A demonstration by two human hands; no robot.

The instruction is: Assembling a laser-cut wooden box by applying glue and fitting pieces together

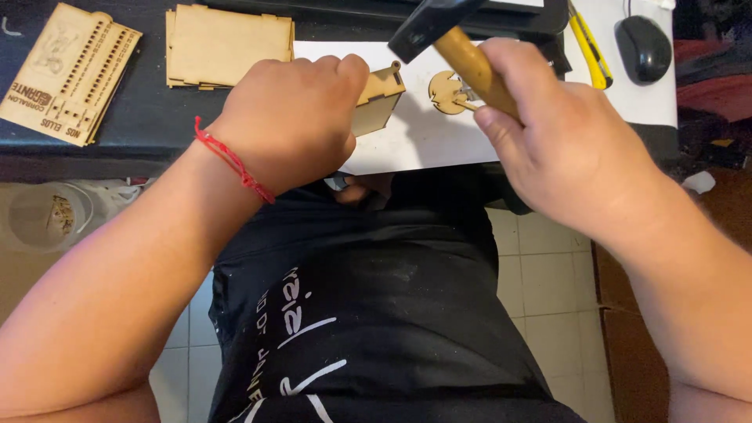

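Head view: right hand [572, 149] grips hammer [458, 43]; left hand [294, 117] holds wooden box [380, 98].

Dark surface [149, 125] runs across the top of the view, front edge lit. White sheet [423, 141] lies on it near the middle. Black computer mouse [644, 47] on the white area at top right, yellow utility knife [589, 51] just beside it. Stack of plain plywood panels [227, 43] top left, laser-cut perforated plywood panel [66, 74] far left. Below the edge: pale tiled floor [548, 274] with grey grout, brown cardboard box [627, 345] at right, clear plastic container [47, 215] at left. Light even, indoor.
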